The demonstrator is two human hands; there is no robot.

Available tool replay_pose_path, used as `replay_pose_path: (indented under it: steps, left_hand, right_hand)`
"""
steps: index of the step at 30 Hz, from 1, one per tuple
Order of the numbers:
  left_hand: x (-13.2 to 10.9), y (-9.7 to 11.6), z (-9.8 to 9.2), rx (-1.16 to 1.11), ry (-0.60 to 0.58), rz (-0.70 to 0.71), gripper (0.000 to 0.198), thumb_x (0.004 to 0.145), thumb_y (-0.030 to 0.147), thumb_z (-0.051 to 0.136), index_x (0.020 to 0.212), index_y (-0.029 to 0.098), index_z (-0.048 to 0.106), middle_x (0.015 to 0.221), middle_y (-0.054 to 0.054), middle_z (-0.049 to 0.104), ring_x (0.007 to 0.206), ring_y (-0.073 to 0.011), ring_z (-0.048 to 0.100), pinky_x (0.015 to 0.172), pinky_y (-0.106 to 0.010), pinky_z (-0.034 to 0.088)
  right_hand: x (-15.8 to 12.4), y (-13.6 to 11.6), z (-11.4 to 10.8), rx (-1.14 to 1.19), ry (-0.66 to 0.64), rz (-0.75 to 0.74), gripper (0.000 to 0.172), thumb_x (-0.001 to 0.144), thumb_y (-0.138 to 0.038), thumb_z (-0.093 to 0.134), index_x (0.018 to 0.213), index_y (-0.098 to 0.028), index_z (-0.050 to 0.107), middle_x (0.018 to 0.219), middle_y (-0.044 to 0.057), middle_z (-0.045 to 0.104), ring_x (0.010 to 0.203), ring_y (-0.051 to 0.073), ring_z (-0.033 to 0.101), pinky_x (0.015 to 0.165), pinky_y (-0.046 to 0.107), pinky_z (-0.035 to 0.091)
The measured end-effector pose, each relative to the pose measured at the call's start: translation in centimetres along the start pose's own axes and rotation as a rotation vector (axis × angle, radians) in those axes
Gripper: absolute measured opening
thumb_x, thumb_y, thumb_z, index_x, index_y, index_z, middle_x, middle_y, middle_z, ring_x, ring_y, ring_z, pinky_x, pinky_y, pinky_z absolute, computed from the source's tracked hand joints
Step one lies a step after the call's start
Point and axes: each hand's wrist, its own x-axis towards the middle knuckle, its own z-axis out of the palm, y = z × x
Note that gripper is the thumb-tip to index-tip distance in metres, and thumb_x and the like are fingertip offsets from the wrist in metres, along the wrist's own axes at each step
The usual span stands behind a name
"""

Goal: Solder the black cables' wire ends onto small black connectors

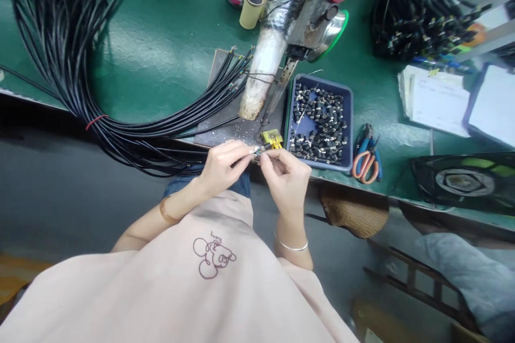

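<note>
I have my left hand [225, 165] pinching a cable end [258, 151] at the near edge of the tabletop [161, 37], just beside a yellow block [272, 138]. From here, my right hand [286, 174] looks pinched on it too. A blue tray [350, 118] of black plugs [322, 118] sits to the right, bundled black cables [132, 129] to the left.
</note>
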Motion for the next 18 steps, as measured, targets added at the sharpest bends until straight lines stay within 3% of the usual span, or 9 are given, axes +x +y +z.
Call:
replay_pose_path:
  steps: [3,7,10,15,18]
  left_hand:
    - [0.0,-0.2,-0.5,-0.053,-0.062,-0.047,0.016,0.098,0.015,0.061,0.096,0.012,0.077,0.086,-0.009,0.079,0.073,-0.0144,0.070,0.072,-0.025,0.056]
    - [0.4,-0.1,-1.6,-0.281,-0.254,-0.244,0.018,0.095,0.021,0.066,0.082,0.013,0.077,0.074,-0.005,0.076,0.066,-0.0131,0.068,0.066,-0.022,0.054]
    - [0.6,0.3,-1.8,-0.420,-0.229,-0.378,0.015,0.088,0.026,0.072,0.080,0.013,0.077,0.077,-0.006,0.077,0.068,-0.0138,0.068,0.064,-0.021,0.053]
    - [0.9,0.6,-1.5,-0.578,-0.142,-0.594,0.018,0.080,0.030,0.075,0.073,0.013,0.073,0.067,-0.002,0.067,0.062,-0.0101,0.058,0.060,-0.020,0.049]
    - [1.3,0.3,-1.4,-0.645,-0.150,-0.641,0.020,0.078,0.032,0.077,0.075,0.013,0.072,0.067,-0.001,0.066,0.060,-0.0087,0.054,0.060,-0.020,0.048]
  right_hand:
    - [0.2,0.1,-0.1,-0.153,0.015,-0.221,0.016,0.096,-0.016,0.061,0.081,-0.020,0.063,0.071,-0.001,0.071,0.055,0.009,0.059,0.054,0.021,0.043]
    - [0.4,0.5,-0.7,-0.234,-0.051,-0.448,0.018,0.100,-0.017,0.058,0.083,-0.020,0.061,0.069,0.000,0.069,0.056,0.009,0.061,0.056,0.021,0.045]
    - [0.2,0.6,-1.0,-0.135,0.010,-0.405,0.016,0.099,-0.021,0.062,0.082,-0.021,0.063,0.062,-0.005,0.063,0.047,0.007,0.054,0.048,0.021,0.041]
    - [-0.1,0.5,-0.7,0.264,0.483,-0.242,0.012,0.099,-0.033,0.062,0.106,-0.026,0.068,0.058,-0.009,0.056,0.038,0.008,0.046,0.040,0.021,0.034]
    - [0.0,0.5,-0.5,0.300,0.464,-0.144,0.012,0.100,-0.026,0.061,0.111,-0.026,0.064,0.070,-0.007,0.072,0.036,0.007,0.051,0.038,0.019,0.037]
